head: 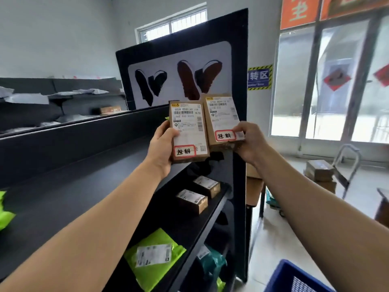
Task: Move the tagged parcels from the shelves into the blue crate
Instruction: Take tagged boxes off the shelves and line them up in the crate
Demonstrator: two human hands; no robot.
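Parcels (189,131) and (223,120), both tagged, are gripped one in each hand, left (163,147) and right (249,141), and next need lowering into the crate (294,277).

Open air right of dark shelf end panel (240,123) down to blue crate (294,277); small boxes (191,200) crowding middle shelf.

Parcel pickup depot: dark shelving unit (181,127) stocked with labelled cartons (191,200) and mailer bags (153,258) (hand trolley (345,165) right of it, by the glass doors (328,81))
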